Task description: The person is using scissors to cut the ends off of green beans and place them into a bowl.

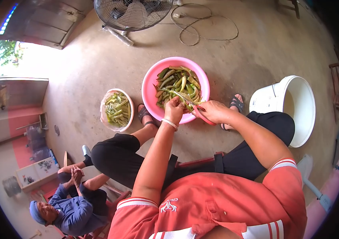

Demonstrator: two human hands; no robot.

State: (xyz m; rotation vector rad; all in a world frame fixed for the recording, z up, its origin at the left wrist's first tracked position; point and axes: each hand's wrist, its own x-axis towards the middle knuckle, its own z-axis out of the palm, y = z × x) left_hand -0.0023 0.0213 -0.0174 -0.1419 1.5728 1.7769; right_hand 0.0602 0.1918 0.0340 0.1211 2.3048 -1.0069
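Below me on the floor stands a pink plastic basin [146, 89] holding many long green peppers [174, 79], some dark, others yellowish. My right hand [214, 110] grips scissors [199, 112] by their red handles over the basin's near side. The metal blades point up and left, and appear parted. My left hand [174, 108], with a pale bangle at the wrist, is pinched beside the blades. It seems to hold a green pepper, largely hidden by fingers and scissors. Left of the basin, a small tub [132, 109] lined with clear plastic contains greenish trimmed pieces [116, 111].
A large white bucket [263, 97] stands by my right knee. Ahead are a floor fan [133, 15] and a looped cable [198, 35]. At lower left another person [77, 206] sits with hands clasped. My sandalled feet flank the basin.
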